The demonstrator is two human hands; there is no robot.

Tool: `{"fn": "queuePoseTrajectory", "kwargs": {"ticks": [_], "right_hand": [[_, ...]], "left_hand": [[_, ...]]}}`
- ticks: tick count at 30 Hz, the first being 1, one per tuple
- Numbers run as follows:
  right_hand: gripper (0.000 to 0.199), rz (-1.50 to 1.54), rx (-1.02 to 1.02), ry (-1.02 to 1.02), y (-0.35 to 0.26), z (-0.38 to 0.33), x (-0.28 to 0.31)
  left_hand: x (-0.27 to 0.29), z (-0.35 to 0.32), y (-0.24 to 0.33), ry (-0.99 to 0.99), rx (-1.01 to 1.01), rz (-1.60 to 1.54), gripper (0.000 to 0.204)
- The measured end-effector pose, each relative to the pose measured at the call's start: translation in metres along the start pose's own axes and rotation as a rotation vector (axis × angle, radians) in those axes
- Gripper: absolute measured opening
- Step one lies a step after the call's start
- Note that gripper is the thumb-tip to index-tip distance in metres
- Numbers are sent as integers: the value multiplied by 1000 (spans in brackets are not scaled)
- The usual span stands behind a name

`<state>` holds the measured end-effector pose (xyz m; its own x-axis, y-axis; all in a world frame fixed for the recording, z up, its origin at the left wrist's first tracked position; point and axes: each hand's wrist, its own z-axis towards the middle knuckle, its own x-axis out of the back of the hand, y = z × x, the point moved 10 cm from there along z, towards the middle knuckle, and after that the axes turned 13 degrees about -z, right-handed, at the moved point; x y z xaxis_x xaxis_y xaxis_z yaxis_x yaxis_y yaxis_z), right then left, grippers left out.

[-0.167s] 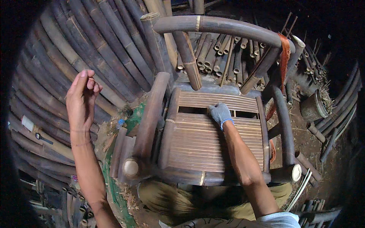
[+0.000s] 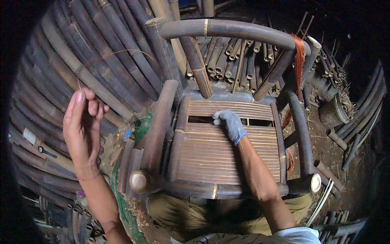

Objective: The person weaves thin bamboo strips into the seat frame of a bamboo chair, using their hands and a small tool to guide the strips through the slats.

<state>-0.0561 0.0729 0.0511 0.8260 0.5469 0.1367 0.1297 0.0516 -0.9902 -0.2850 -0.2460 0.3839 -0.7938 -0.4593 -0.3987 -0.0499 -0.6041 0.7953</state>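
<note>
Fingers of the bare left hand [image 2: 83, 122] are pinched on a thin strand [image 2: 109, 53], raised well left of the bamboo chair [image 2: 227, 150]. The gloved right hand [image 2: 230, 122] presses, fingers curled, at a gap [image 2: 203, 119] in the slatted seat. Lacing appears in progress; tensioning needs a clear pull. Stacked bamboo poles [image 2: 101, 53] crowd the left side; orange cord [image 2: 300, 57] hangs on the backrest.

My gloved right hand [image 2: 230, 122] presses on the slatted seat of the dark bamboo chair [image 2: 227, 152], fingertips at a gap between the slats. My bare left hand [image 2: 83, 124] is raised off to the side, pinching a thin reddish strand [image 2: 106, 55] that arcs upward.
</note>
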Motion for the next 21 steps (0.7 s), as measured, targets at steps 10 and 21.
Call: {"fn": "queuePoseTrajectory", "kwargs": {"ticks": [10, 21], "right_hand": [[24, -657, 228, -601, -14, -6, -49], [26, -465, 141, -394, -135, -203, 131]], "left_hand": [[-26, -7, 36, -32, -56, 72, 27], [-92, -14, -174, -757, 248, 1066, 50]]}}
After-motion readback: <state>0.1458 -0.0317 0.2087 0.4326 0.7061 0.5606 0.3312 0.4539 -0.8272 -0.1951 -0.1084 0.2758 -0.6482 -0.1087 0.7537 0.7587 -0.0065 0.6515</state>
